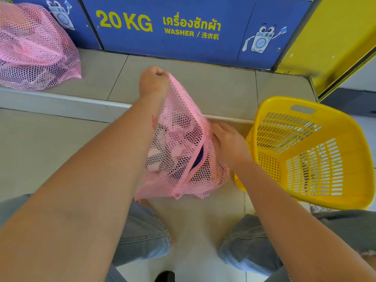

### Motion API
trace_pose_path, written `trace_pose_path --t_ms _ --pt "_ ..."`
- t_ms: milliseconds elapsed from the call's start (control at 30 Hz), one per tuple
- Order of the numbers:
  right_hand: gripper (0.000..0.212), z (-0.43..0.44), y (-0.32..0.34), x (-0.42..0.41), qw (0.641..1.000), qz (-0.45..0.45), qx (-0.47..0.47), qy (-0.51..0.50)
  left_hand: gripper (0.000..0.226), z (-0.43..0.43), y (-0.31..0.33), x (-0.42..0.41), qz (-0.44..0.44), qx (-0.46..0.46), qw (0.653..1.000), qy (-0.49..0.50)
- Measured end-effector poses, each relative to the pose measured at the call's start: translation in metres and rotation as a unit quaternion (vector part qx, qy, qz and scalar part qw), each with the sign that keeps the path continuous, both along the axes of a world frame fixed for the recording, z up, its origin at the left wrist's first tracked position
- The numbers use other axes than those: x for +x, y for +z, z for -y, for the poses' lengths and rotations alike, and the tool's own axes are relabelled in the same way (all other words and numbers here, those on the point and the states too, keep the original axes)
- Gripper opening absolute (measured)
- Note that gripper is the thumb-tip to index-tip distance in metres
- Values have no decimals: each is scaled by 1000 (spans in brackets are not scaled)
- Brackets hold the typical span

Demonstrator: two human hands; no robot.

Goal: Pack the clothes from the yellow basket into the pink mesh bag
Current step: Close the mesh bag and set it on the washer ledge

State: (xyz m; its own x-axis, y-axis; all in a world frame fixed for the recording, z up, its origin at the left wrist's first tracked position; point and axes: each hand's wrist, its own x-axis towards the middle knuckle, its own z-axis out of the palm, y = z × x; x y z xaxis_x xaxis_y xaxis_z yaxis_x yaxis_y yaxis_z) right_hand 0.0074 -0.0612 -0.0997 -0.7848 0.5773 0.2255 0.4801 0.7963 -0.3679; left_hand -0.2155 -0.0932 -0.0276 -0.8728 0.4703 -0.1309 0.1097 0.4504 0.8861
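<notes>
The pink bag [181, 151] hangs above the floor [61, 143], stuffed with clothes [198, 157] that show dark blue through a gap in its zipper seam. The left hand [153, 82] is fisted around the bag's top corner, holding it up. The right hand [227, 142] presses on the bag's right side at the zipper, fingers pinched there. Just right of the bag stands the yellow basket [305, 151], tilted. Far left of the bag, a second pink bag [34, 49] leans against the blue washer [183, 27].
</notes>
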Motion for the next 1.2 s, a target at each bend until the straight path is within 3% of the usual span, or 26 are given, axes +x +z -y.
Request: trace_pose_path --t_ms 100,167,300,367,467,600,700,833,933,1000,1100,1200 --pt "17 4 1 3 1000 -8 -13 -6 12 3 -4 -10 -72 -126 989 -40" --pt "15 5 4 0 999 -25 -16 -30 27 11 -9 3 -169 -235 953 -87" --pt "13 8 5 -5 996 -57 -24 -60 30 32 -21 49 -316 -221 907 -167" --pt "12 9 4 -6 996 -66 -22 -63 42 38 -32 67 -293 -250 895 -226" --pt "9 12 3 -5 994 -90 -7 -62 61 34 -38 84 -161 -264 911 -275" --pt "8 16 -1 -1 993 -92 20 -69 44 28 -37 87 11 -198 949 -246" --pt "8 21 -2 1 992 -104 28 -67 29 29 -34 88 84 -141 962 -220" --pt "6 21 0 0 992 -105 36 -58 23 23 -27 79 102 -65 981 -150" --pt "7 28 -11 5 997 -44 62 5 15 12 -14 52 93 -37 993 -70" --pt "10 36 -22 11 998 -5 54 35 20 10 -7 35 56 -58 995 -62" --pt "5 39 -24 13 999 -14 27 21 20 19 -4 33 -4 -153 980 -128" --pt "7 34 -16 5 999 -33 27 2 55 40 -13 52 -34 -266 937 -226"
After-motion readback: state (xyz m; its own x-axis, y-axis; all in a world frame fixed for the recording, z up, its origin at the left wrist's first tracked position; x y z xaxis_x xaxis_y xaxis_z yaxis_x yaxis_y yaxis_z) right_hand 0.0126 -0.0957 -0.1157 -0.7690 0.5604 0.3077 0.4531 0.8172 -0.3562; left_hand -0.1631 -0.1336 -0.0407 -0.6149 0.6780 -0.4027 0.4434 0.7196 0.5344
